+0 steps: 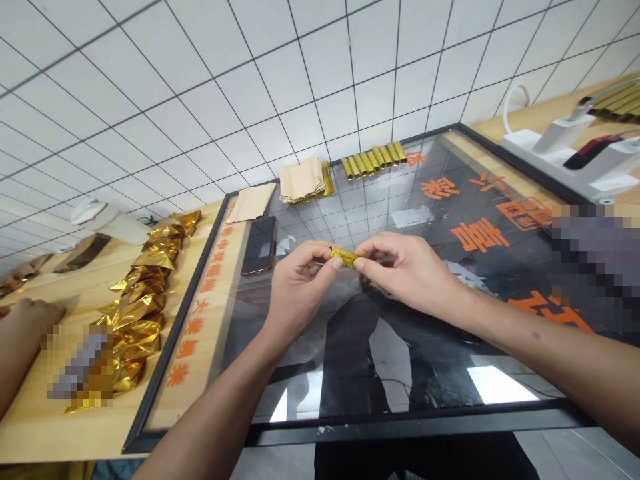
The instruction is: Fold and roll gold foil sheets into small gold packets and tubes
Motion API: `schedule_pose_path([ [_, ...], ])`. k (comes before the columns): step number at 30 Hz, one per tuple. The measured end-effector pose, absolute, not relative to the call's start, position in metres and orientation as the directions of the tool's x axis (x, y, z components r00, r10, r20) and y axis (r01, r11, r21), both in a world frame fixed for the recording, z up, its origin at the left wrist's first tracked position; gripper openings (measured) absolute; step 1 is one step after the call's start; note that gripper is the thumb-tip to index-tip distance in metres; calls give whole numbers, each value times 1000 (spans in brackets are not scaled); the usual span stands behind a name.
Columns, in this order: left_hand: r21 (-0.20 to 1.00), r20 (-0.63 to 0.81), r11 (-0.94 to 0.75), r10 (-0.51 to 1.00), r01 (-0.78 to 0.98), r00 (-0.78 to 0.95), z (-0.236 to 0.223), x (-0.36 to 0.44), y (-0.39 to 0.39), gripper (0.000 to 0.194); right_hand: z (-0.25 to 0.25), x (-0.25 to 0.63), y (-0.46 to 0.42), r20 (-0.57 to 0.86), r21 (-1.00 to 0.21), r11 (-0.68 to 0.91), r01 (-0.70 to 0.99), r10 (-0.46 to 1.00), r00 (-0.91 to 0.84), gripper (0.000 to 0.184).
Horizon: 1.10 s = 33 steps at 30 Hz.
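Between my two hands is a small gold paper roll (344, 257), held just above a dark glass-topped frame (310, 303). My left hand (306, 283) pinches its left end with thumb and forefinger. The right end is pinched by my right hand (407, 267). Farther back on the glass lies a row of similar gold rolls (375, 160). Left of that row sits a stack of tan paper sheets (301, 180), gold showing at its edge. Another tan sheet pile (251, 202) rests near the frame's left corner.
A phone (259, 245) lies on the glass left of my hands. Folded gold foil pieces (145, 293) line the wooden table. Another person's hand (30, 320) is at far left. A white power strip (565, 163) with plugs sits right, near more gold rolls (617, 100). A tiled wall (320, 80) stands behind.
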<state>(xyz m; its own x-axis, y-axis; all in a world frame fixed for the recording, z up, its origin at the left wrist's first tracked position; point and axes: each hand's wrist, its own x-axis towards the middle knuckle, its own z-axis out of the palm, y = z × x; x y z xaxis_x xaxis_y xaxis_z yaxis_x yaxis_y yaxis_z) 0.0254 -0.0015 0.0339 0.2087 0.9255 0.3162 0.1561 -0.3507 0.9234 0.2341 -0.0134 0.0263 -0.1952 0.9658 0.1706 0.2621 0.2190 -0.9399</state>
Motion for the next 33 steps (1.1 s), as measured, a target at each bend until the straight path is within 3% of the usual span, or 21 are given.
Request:
schedule_pose_path([
  [5, 954, 278, -293, 944, 64, 180, 31, 27, -1, 15, 26, 234, -14, 191, -932, 242, 270, 961, -202, 16],
  [21, 974, 218, -226, 959, 27, 184, 36, 31, -4, 19, 29, 235, -15, 278, -830, 346, 438, 937, -214, 13],
  [28, 955, 291, -297, 941, 10, 174, 34, 30, -5, 17, 30, 234, -16, 300, -831, 371, 415, 927, -226, 14],
  [33, 927, 341, -361, 924, 100, 175, 35, 28, -6, 11, 31, 233, -16, 285, -834, 357, 420, 932, -225, 15],
])
